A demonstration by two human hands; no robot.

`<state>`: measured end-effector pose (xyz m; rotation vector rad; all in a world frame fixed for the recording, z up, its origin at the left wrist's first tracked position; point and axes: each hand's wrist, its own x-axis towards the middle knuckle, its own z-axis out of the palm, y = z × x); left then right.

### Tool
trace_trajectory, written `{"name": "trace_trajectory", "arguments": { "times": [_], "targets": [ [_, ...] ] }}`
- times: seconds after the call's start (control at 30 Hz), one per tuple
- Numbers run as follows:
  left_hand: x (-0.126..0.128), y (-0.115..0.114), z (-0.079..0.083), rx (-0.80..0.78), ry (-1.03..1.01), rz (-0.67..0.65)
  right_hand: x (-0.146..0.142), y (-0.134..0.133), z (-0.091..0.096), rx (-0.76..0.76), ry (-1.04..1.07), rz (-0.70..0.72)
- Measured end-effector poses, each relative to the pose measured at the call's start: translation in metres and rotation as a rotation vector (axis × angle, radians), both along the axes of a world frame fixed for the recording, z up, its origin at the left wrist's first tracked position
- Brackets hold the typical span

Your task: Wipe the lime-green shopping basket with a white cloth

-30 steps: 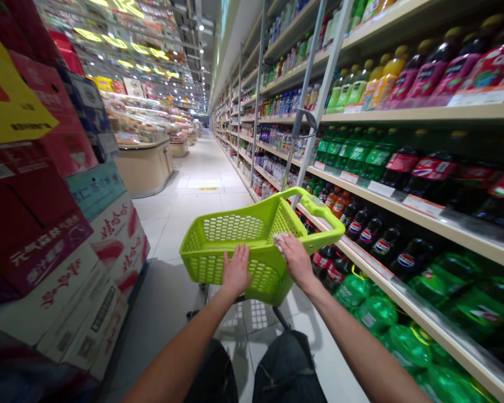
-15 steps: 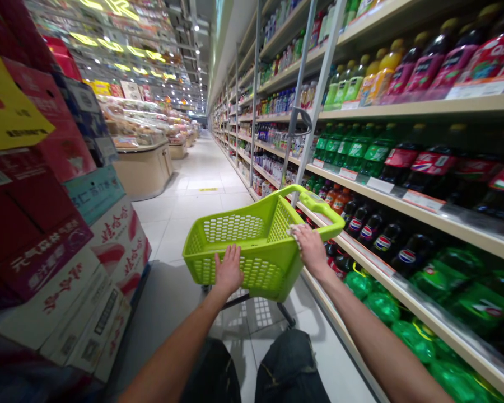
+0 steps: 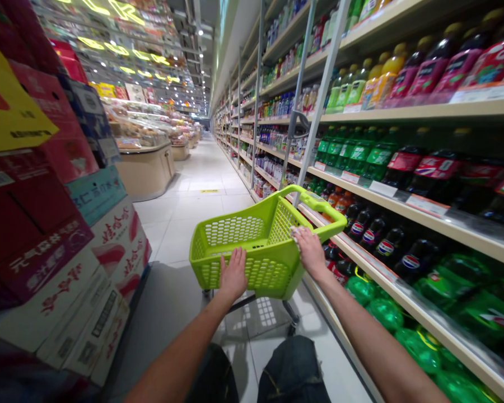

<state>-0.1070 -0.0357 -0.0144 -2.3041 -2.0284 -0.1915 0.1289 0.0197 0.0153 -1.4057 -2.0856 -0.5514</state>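
A lime-green plastic basket (image 3: 235, 232) on wheels stands in front of me in a shop aisle, and nothing shows inside it. My left hand (image 3: 233, 275) lies flat against its near wall, fingers stretched up to the rim. My right hand (image 3: 309, 252) is closed over the rim's right corner, just below the looped handle (image 3: 319, 204). A small white scrap (image 3: 294, 230) sits under its fingertips. Both forearms reach forward above my dark trousers (image 3: 294, 369).
Long shelves (image 3: 407, 204) of soft-drink bottles run close along the right, with green bottles low down beside the basket. Stacked red and white cartons (image 3: 67, 252) wall off the left. A slanted metal ladder (image 3: 315, 112) leans on the shelves. The tiled aisle (image 3: 201, 184) stretches ahead past a counter (image 3: 145, 165).
The basket has rolled slightly forward and to the right. My right hand has slid along the rim toward the handle corner, while my left hand stays on the near wall.
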Motion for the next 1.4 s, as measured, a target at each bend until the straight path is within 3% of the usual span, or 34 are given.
{"name": "trace_trajectory", "arguments": {
  "times": [0.1,0.27,0.33,0.47,0.53,0.7,0.77,0.97,1.17,1.23,1.33,1.4],
  "targets": [
    [0.009,0.002,-0.001,0.0,-0.026,0.017,0.011,0.001,0.001,0.0,0.038,-0.066],
    [0.009,0.003,-0.002,0.004,-0.028,-0.044,-0.049,-0.007,-0.032,-0.071,-0.039,0.234],
    [-0.003,0.001,-0.002,0.002,-0.026,-0.018,-0.057,-0.006,-0.036,-0.083,-0.052,0.286],
    [-0.022,-0.003,-0.004,-0.002,-0.016,0.09,-0.036,0.007,-0.027,-0.073,0.027,0.072],
    [-0.022,-0.004,-0.004,-0.017,-0.013,0.107,-0.038,0.01,-0.028,-0.071,0.045,0.032],
    [-0.019,-0.004,-0.004,-0.006,-0.009,0.052,-0.094,-0.002,-0.049,-0.084,-0.015,0.306],
    [-0.026,-0.006,-0.006,0.002,-0.007,0.076,-0.1,-0.003,-0.051,-0.08,-0.012,0.353],
    [-0.034,-0.013,-0.013,-0.015,-0.015,0.15,-0.076,0.007,-0.045,-0.116,0.089,0.123],
    [-0.037,-0.015,-0.013,0.005,-0.017,0.098,-0.114,-0.01,-0.058,-0.164,-0.017,0.422],
    [-0.045,-0.015,-0.014,-0.013,-0.029,0.166,-0.105,-0.006,-0.055,-0.17,0.007,0.374],
    [-0.052,-0.016,-0.018,-0.045,-0.031,0.2,-0.084,0.004,-0.049,-0.185,0.108,0.148],
    [-0.049,-0.017,-0.021,-0.042,-0.019,0.187,-0.084,0.004,-0.051,-0.186,0.125,0.136]
  ]
}}
